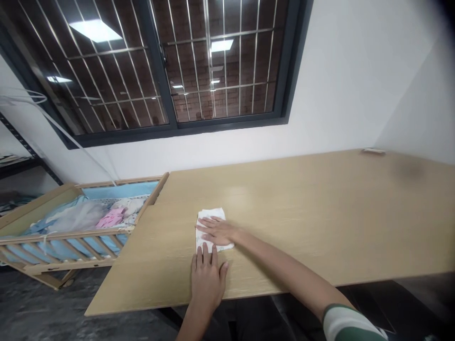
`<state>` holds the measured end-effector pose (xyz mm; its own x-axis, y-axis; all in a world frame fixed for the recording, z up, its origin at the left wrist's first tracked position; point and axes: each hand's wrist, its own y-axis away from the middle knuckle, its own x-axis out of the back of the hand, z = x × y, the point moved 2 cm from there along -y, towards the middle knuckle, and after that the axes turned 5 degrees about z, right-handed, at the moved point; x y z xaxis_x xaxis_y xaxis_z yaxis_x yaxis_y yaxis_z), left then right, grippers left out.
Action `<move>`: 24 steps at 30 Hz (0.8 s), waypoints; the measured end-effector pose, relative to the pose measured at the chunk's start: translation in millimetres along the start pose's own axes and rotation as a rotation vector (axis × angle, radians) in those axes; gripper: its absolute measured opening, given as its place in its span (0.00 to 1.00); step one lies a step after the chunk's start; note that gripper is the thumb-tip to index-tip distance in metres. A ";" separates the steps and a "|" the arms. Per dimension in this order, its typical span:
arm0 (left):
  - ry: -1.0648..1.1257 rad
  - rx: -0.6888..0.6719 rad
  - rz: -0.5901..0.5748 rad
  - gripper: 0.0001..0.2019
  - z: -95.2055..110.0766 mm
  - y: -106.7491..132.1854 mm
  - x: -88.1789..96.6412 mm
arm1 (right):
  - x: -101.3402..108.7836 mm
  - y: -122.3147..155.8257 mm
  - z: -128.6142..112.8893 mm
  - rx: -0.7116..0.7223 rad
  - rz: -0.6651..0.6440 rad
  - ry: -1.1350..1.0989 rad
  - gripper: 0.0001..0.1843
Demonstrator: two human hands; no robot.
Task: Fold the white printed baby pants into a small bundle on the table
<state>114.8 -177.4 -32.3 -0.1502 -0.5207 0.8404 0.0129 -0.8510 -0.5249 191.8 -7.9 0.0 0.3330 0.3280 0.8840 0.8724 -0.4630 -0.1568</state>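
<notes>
A white folded cloth [212, 214] lies flat on the light wood tabletop [302, 213], left of its middle. My right hand [217, 230] rests palm down on the cloth with its fingers stretched out to the left. Just nearer to me, my left hand [208, 274] lies flat on the table, fingers pointing away from me. Its fingertips reach the cloth's near edge. Part of the cloth is hidden under the right hand.
A wooden crib [71, 233] with blue lining and a pink cloth [112, 217] stands against the table's left end. Behind is a white wall with a barred, dark-framed window [170, 128]. A small white object [373, 151] lies at the far right corner.
</notes>
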 end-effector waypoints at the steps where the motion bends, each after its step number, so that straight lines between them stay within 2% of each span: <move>1: 0.003 -0.001 0.008 0.28 -1.2 0.3 -1.5 | 3.4 -5.1 9.3 -0.012 0.013 0.018 0.29; 6: 0.004 -0.006 -0.001 0.28 -3.0 1.4 -3.8 | 14.9 -25.4 43.5 -0.047 0.080 0.043 0.30; 11: -0.011 -0.006 -0.022 0.26 -3.1 -0.5 -3.0 | 11.3 -27.6 47.5 -0.029 0.084 0.103 0.31; 15: -0.024 -0.054 -0.027 0.22 -13.9 -5.1 -1.7 | 15.9 -19.1 30.9 -0.021 0.210 0.227 0.32; 19: 0.116 -0.100 -0.061 0.20 -41.2 -13.5 1.4 | 25.7 2.8 3.9 -0.036 0.353 0.278 0.26; 22: 0.205 -0.087 -0.079 0.18 -63.5 -22.4 4.0 | 30.0 28.4 -16.3 -0.083 0.315 0.221 0.18; 24: 0.224 -0.099 -0.086 0.16 -72.8 -28.5 5.6 | 31.9 47.5 -28.3 -0.092 0.263 0.167 0.18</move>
<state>41.6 -151.1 -22.4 -0.3618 -0.4094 0.8376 -0.1043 -0.8750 -0.4727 233.8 -42.7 33.2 0.4725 0.0508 0.8799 0.7256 -0.5892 -0.3556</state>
